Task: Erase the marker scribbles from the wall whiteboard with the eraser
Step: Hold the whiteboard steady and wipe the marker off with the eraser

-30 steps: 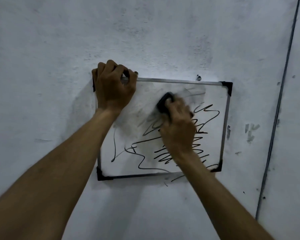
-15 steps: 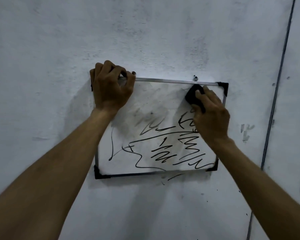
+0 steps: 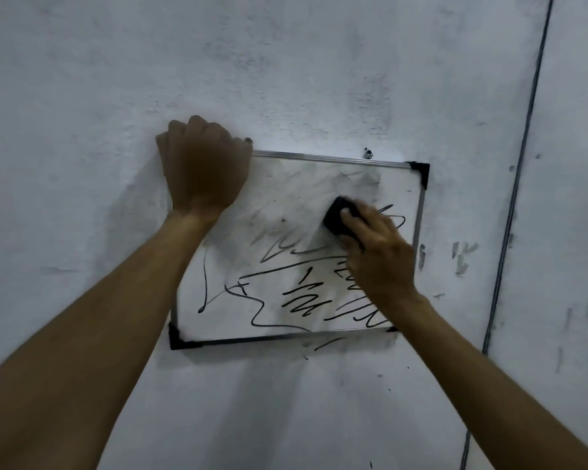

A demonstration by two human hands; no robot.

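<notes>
A small whiteboard (image 3: pixel 319 171) with a metal frame and black corner caps hangs on the wall. Its upper part is smeared grey; black marker scribbles (image 3: pixel 286 286) cover the lower half. My left hand (image 3: pixel 204 171) is clenched over the board's top left corner and hides it. My right hand (image 3: pixel 377 252) presses a black eraser (image 3: pixel 336 217) flat against the board, right of centre, just above the scribbles. My right wrist covers the bottom right corner.
The board hangs from a small hook (image 3: pixel 368 153) on a scuffed white wall (image 3: pixel 286 62). A thin dark cable (image 3: pixel 520 164) runs down the wall on the right. Stray marker marks (image 3: pixel 326 344) sit on the wall just below the frame.
My right hand has carried the eraser from the top right corner down and left towards the middle. More grey smear shows in the upper right. My left hand has kept its grip.
</notes>
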